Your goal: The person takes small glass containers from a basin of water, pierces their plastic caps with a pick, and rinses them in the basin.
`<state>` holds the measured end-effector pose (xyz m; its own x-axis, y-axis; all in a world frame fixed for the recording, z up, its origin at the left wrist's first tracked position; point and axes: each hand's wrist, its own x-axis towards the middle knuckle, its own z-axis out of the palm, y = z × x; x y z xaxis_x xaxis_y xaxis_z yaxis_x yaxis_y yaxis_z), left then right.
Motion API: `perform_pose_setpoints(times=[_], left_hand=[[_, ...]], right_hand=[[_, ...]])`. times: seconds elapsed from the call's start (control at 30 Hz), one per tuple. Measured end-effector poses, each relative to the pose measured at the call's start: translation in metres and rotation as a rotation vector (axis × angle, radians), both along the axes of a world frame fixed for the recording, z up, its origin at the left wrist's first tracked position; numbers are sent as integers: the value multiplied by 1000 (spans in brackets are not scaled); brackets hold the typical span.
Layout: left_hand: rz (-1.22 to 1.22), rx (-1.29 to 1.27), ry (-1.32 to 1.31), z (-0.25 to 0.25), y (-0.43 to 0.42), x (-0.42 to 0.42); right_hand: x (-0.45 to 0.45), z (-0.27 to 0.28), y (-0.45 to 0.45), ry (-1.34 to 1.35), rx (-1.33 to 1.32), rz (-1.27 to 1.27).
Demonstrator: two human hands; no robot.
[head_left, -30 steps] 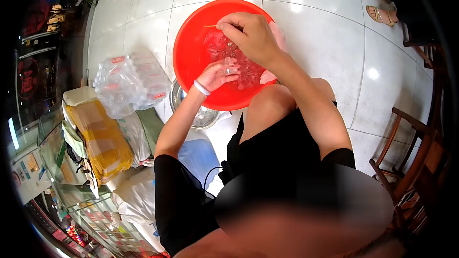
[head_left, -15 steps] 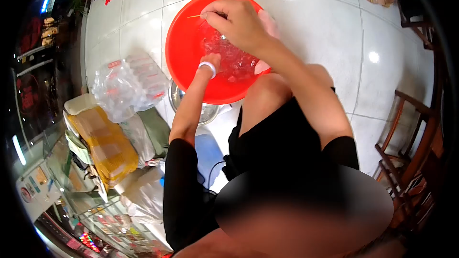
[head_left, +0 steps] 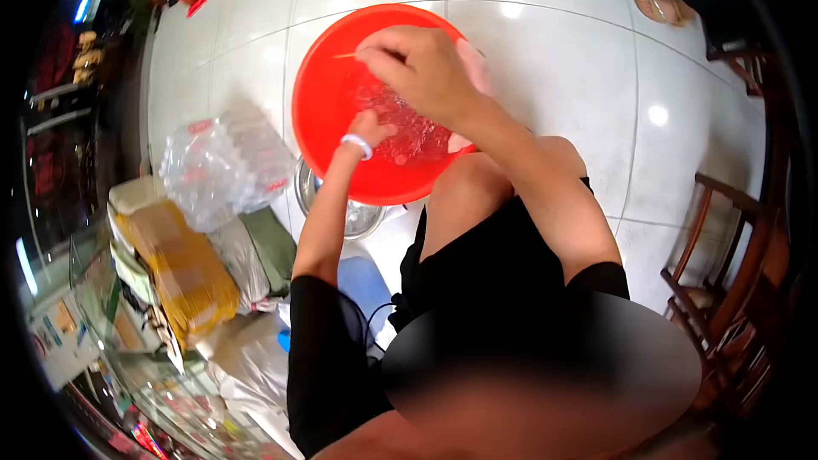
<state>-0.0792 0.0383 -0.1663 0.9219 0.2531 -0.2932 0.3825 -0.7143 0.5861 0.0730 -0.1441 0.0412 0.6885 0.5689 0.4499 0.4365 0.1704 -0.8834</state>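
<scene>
A large red basin [head_left: 319, 119] stands on the tiled floor in front of my knees. Inside it lies a heap of clear, glistening material [head_left: 413, 140] whose kind I cannot make out. My right hand [head_left: 422, 68] is above the basin, thumb and fingers pinched on a thin yellowish stick [head_left: 343, 56] like a toothpick, which points left. Lower and to the left, my left hand [head_left: 371, 126], with a white bracelet [head_left: 358, 146] at the wrist, reaches into the basin at the edge of the clear heap. Its fingers are somewhat spread. Something pale pink [head_left: 473, 68] hangs over the basin's right rim.
A metal bowl [head_left: 362, 220] sits partly under the basin. On the left are a clear plastic pack [head_left: 200, 170], a yellow taped parcel [head_left: 183, 264] and white bags [head_left: 256, 358]. Wooden chairs [head_left: 707, 247] stand right. Another person's sandalled foot [head_left: 663, 8] shows top right.
The whole view has shifted, so the basin sits lower in the picture. My left hand's fingers have spread from a tucked position. My right hand keeps its pinch on the stick.
</scene>
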Motion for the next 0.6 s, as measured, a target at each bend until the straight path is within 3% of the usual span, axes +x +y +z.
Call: perform_pose_setpoints(times=[0.1,0.17,0.2,0.23,0.27,0.4,0.53,0.6], left_hand=[[106,-101,-69,93,-7,15],[241,-483,-228,117,0,16],[391,-793,-82,142,-3,18],[478,-1310,-102,114,-2,14],[483,-1303,-104,92,1,-3],[205,-444,-76,24,1,-4],[195,-603,-181,114,-4,5],[484,-1314,-22,123,-2,6]], right_hand=[[-2,2,-4,76,52,-8],[-1,3,-1,135,27,4],[1,2,0,131,35,10],[3,0,0,112,19,24],[0,-1,1,97,1,39],[-6,-3,-2,94,-82,12],[-3,-4,0,104,70,-16],[-2,-6,7,112,82,-11]])
